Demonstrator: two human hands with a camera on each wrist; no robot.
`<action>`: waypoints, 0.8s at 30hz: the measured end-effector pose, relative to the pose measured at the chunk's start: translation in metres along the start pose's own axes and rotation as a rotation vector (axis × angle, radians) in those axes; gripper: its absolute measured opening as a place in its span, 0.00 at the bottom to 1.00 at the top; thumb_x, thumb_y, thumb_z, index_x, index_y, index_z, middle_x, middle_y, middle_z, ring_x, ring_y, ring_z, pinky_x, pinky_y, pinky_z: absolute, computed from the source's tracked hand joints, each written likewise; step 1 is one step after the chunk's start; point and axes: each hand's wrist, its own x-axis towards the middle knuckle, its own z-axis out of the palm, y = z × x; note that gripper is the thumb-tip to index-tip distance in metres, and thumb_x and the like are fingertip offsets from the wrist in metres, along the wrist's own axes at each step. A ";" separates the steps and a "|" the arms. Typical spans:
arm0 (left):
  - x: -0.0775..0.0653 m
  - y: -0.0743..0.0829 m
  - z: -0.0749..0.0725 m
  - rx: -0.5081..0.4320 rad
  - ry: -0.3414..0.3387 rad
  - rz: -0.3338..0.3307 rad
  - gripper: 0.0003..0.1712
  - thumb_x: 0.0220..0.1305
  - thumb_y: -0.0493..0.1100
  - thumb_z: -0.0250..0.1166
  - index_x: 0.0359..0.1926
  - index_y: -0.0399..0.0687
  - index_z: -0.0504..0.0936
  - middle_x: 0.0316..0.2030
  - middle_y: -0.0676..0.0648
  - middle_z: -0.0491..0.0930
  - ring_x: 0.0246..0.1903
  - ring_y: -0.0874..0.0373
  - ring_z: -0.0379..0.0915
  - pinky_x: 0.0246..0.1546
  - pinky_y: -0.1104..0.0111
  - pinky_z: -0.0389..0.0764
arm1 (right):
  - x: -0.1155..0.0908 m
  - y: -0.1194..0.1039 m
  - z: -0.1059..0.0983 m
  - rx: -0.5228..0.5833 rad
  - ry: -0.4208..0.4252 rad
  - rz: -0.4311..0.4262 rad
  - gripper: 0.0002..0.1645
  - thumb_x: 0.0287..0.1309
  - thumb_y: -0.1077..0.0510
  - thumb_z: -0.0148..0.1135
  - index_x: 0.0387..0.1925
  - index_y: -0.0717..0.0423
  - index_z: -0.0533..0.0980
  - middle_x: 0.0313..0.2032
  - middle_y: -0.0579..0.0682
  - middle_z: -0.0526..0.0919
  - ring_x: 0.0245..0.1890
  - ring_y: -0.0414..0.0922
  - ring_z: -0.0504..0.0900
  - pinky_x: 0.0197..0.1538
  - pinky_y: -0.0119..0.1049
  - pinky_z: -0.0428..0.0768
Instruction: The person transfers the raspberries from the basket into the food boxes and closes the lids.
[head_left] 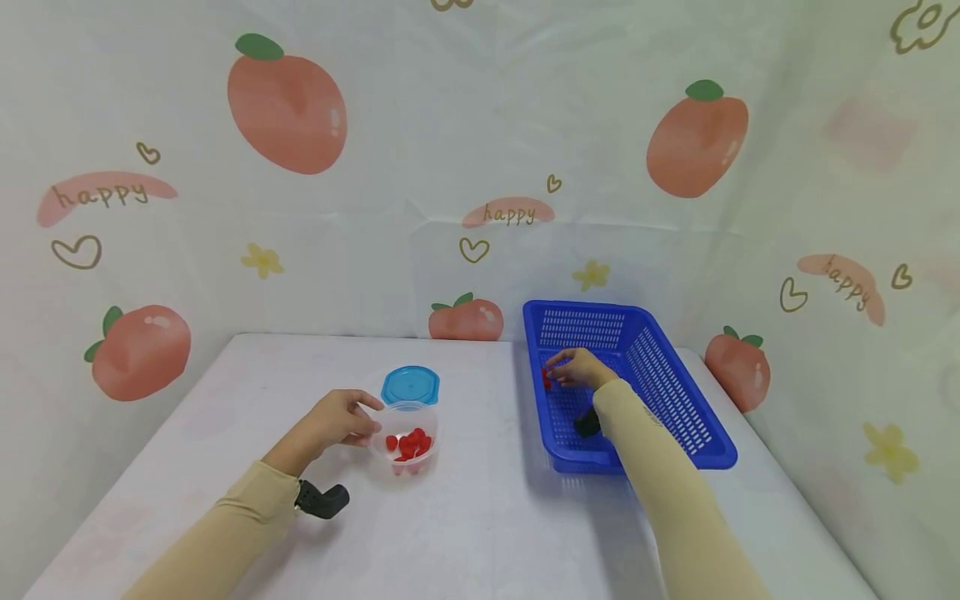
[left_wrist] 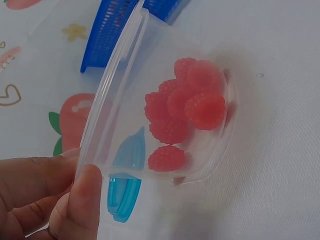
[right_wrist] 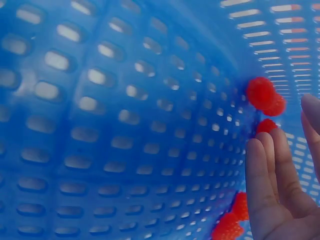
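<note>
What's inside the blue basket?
Several red raspberries along one side, with the right hand beside them. In the head view, hand, beige sleeve and black wrist device cover part of the basket; anything under them can't be seen there.

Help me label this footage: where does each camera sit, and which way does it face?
Head: on the person's head, facing forward and down over the table; the left hand, right hand and both sleeves show.
Left wrist: on the left wrist, facing the tub; the left thumb and fingers show, pinching its rim.
Right wrist: on the right wrist, facing into the basket; right fingers show near berries.
Shared: head and left wrist both show tub, lid, basket and left hand.
</note>
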 end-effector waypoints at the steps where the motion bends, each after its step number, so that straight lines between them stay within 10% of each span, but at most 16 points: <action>1: 0.000 0.000 0.000 -0.003 0.001 -0.003 0.23 0.58 0.36 0.69 0.54 0.35 0.75 0.30 0.43 0.78 0.25 0.56 0.76 0.32 0.68 0.85 | 0.000 0.000 0.000 -0.009 -0.003 0.003 0.17 0.62 0.67 0.59 0.52 0.70 0.76 0.45 0.60 0.82 0.42 0.50 0.81 0.51 0.41 0.83; 24: 0.002 -0.003 0.000 -0.017 -0.015 0.018 0.23 0.58 0.36 0.69 0.54 0.34 0.75 0.29 0.43 0.78 0.24 0.57 0.77 0.31 0.68 0.85 | 0.006 0.007 0.011 -0.093 -0.041 0.052 0.10 0.60 0.68 0.61 0.44 0.66 0.78 0.42 0.56 0.82 0.40 0.47 0.80 0.49 0.39 0.83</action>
